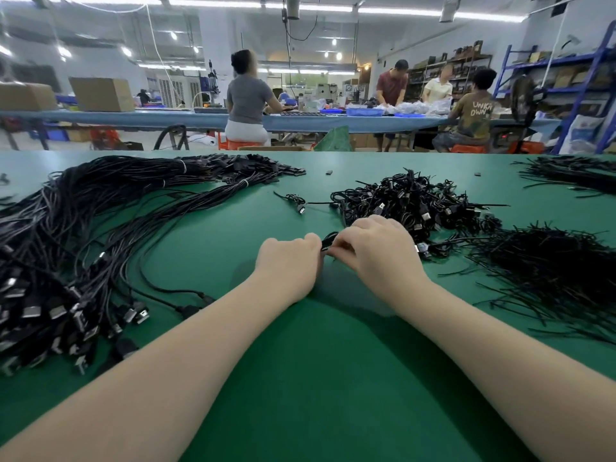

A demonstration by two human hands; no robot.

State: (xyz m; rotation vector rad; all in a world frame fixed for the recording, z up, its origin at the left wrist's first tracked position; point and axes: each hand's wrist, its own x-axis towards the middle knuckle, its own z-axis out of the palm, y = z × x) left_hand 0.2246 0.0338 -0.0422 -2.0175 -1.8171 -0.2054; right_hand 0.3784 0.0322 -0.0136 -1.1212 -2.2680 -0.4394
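Note:
My left hand (289, 265) and my right hand (380, 250) meet over the middle of the green table (316, 378). Both have curled fingers and together they hold a small coiled black cable (329, 240), of which only a loop shows between them. A silver USB plug (420, 248) pokes out just right of my right hand. Behind my hands lies a heap of coiled, tied black cables (413, 203). A single coiled cable (296, 200) lies apart, left of that heap.
A big bundle of long black USB cables (83, 235) covers the table's left, plugs toward me. Black twist ties are piled at the right (553, 268) and far right (573, 176). Beyond the table, several people work at a blue bench (186, 118).

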